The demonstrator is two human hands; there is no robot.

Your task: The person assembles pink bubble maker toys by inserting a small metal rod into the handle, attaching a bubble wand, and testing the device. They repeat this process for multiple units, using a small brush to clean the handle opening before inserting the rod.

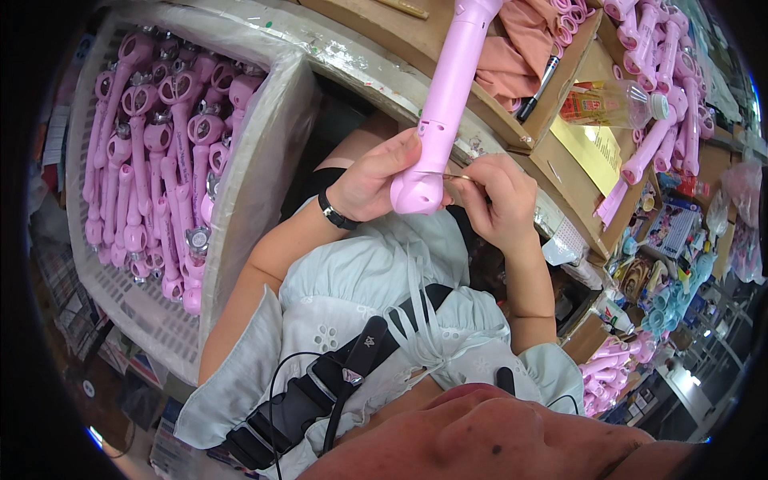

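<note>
My left hand (380, 176) grips a pink plastic toy wand (444, 100) close to its rounded lower end. The wand stands tilted, its far end running out of the top of the view. My right hand (500, 196) is closed on a thin metal tool (468, 179), mostly covered by the fingers. The tool's slim tip touches the wand at the seam above its rounded end. What kind of tool it is, I cannot tell.
At left stands a white plastic crate (136, 340) full of pink wands (156, 136). A cardboard tray (576, 196) on the right bears a drink bottle (612, 104), a black marker (538, 90), a yellow sheet (588, 160) and peach cloth (516, 52). More pink wands (676, 112) lie beyond.
</note>
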